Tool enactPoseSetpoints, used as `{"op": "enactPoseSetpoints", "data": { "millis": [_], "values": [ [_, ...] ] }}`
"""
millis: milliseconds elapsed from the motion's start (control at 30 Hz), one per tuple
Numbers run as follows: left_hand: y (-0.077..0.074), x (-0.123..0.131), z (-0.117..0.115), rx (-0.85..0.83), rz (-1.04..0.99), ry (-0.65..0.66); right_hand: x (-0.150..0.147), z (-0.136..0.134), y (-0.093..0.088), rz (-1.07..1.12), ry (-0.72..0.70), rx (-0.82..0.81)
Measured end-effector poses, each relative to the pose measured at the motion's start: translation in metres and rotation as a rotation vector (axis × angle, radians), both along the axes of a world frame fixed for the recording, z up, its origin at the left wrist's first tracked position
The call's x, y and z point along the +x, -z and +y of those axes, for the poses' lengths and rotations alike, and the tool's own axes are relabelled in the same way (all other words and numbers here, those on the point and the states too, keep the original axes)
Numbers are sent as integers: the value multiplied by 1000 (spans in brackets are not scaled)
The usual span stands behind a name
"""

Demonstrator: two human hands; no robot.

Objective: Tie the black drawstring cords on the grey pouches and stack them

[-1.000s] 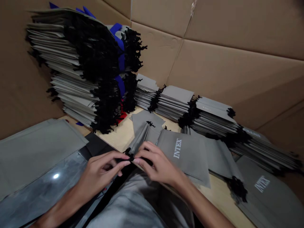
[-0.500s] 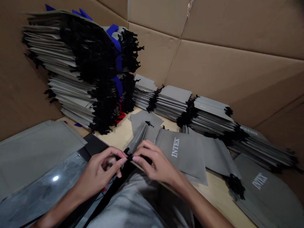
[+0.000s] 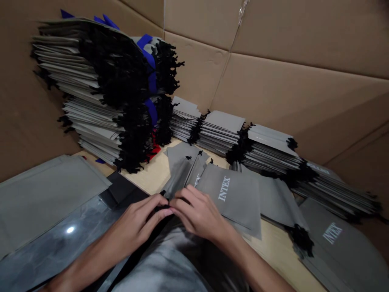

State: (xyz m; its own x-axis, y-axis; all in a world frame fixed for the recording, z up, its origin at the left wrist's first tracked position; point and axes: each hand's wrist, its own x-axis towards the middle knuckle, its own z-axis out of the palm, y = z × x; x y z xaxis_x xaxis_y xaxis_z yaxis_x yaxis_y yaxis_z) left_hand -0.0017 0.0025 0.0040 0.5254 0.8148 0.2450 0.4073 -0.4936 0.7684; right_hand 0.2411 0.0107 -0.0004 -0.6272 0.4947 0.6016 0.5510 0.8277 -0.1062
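Note:
My left hand and my right hand meet fingertip to fingertip at the near edge of the table. Both pinch a black drawstring at the mouth of a grey fabric pouch. That pouch lies on top of other grey pouches, one printed INTEX. The cord is mostly hidden under my fingers.
A tall stack of grey pouches with black cords leans at the back left, with blue pieces in it. Lower stacks run along the cardboard wall to the right. Grey sheets and shiny plastic lie at left.
My hands have moved closer together and slightly forward on the cord. The top pouch has shifted and lifted a little at its far end.

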Motion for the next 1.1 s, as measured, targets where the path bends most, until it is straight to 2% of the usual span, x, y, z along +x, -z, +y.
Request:
{"op": "enactPoseSetpoints", "data": {
  "millis": [200, 400, 533, 667, 833, 967, 1100],
  "values": [
    [-6, -3, -2, 68, 67, 59, -2, -6, -1, -94, -5, 36],
    [4, -14, 2, 170, 136, 225, -7, -11, 8, -111, -78, 101],
    [11, -16, 4, 198, 138, 277, -6, -15, 11, -134, -124, 70],
    [11, -13, 9, 141, 84, 295, -2, -18, 1, -87, -151, 16],
    [6, -7, 17, -23, -43, 275, 2, -16, -9, -10, -205, -142],
    [6, -5, 22, -96, -45, 267, 5, -15, -8, 15, -229, -230],
    [10, -6, 26, -96, -48, 274, 8, -17, -2, 20, -205, -204]
  ]
}}
